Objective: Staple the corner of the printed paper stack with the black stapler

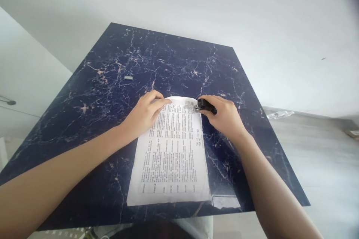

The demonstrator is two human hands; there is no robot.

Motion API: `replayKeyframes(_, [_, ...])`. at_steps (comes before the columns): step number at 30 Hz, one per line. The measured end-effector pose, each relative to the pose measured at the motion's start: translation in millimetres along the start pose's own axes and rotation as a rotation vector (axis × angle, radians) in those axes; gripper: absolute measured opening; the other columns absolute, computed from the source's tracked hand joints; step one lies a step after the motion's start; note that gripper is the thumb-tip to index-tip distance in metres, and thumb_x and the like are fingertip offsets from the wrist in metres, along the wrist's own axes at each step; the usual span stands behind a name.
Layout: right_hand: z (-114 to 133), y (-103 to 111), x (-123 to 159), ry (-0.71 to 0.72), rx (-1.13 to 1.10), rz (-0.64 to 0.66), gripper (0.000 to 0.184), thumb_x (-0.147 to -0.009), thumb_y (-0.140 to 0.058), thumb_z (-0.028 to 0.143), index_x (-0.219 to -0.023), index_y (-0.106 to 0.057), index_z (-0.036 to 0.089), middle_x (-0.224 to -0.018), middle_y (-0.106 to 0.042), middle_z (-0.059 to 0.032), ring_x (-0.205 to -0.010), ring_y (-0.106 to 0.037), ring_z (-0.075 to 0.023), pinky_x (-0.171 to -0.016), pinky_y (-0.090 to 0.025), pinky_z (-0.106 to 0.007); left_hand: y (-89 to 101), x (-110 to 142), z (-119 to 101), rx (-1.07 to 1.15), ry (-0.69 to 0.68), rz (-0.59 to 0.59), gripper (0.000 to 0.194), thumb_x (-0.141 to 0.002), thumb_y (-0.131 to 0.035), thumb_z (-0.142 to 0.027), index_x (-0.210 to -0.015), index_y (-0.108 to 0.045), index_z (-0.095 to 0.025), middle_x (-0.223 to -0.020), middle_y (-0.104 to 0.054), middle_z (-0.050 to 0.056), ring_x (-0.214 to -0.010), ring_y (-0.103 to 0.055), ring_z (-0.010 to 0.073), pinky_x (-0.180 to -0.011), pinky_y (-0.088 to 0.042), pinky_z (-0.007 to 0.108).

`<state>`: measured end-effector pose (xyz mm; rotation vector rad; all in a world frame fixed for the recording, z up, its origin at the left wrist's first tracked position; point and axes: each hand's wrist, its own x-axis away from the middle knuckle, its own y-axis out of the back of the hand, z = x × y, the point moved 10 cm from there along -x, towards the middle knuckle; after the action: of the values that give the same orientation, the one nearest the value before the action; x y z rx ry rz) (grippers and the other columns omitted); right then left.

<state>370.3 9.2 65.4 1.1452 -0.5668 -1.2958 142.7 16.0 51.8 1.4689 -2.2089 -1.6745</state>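
Now my L hand pinches papers laid nr tabletop's front edge, R hand gripping stapler at their corner; can't tell if staple's in.

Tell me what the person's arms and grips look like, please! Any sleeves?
The slim, bare left forearm and slim, bare right forearm show no sleeves. The ungloved human left grip and ungloved human right grip have slender fingers, some hidden. No rings, watches, bracelets or markings are visible.
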Motion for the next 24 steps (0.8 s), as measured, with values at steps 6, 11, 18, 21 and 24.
replayKeyframes(6, [-27,15,0,-0.15,0.051,-0.112,0.035,-0.085,-0.07,0.021,-0.119,-0.075,0.025,-0.106,-0.08,-0.0084,-0.096,-0.074,-0.0318,-0.082,-0.058,-0.046,-5.6,2,1,-0.075,-0.01,0.035,0.038,-0.105,-0.05,-0.011,-0.135,-0.066,-0.026,-0.12,-0.062,0.01,-0.109,-0.061,0.0257,-0.099,-0.053,0.052])
replayKeyframes(11, [-37,21,1,-0.214,0.089,-0.115,0.033,-0.086,-0.07,0.023,-0.118,-0.075,0.025,-0.103,-0.08,-0.0087,-0.091,-0.074,-0.0321,-0.078,-0.057,-0.046,-9.8,4,3,-0.1,-0.008,0.054,0.035,-0.104,-0.052,-0.01,-0.132,-0.068,-0.023,-0.13,-0.061,0.012,-0.119,-0.058,0.0285,-0.109,-0.048,0.059])
replayKeyframes(18, [-48,20,4,-0.265,0.143,-0.02,0.04,-0.082,-0.072,0.019,-0.122,-0.071,0.023,-0.102,-0.079,-0.0099,-0.09,-0.072,-0.0324,-0.074,-0.055,-0.044,1.7,2,-6,-0.085,-0.058,0.002,0.021,-0.1,-0.06,-0.014,-0.111,-0.075,-0.023,-0.118,-0.066,0.009,-0.111,-0.062,0.0264,-0.103,-0.052,0.055])
replayKeyframes(21, [-54,23,6,-0.331,0.148,-0.029,0.025,-0.082,-0.072,0.019,-0.107,-0.074,0.021,-0.088,-0.077,-0.0094,-0.077,-0.07,-0.0296,-0.064,-0.051,-0.04,-5.2,4,-12,-0.07,-0.091,0.102,0.017,-0.101,-0.06,-0.02,-0.107,-0.076,-0.023,-0.111,-0.072,0.007,-0.102,-0.066,0.0241,-0.099,-0.054,0.05])
replayKeyframes(24, [-42,37,7,-0.32,0.09,-0.192,0.021,-0.085,-0.071,0.023,-0.105,-0.073,0.021,-0.086,-0.076,-0.009,-0.078,-0.07,-0.0297,-0.067,-0.052,-0.041,-10.1,8,-11,-0.102,-0.08,0.174,0.028,-0.101,-0.065,-0.037,-0.124,-0.073,-0.022,-0.131,-0.071,0.011,-0.122,-0.065,0.0297,-0.112,-0.047,0.057])
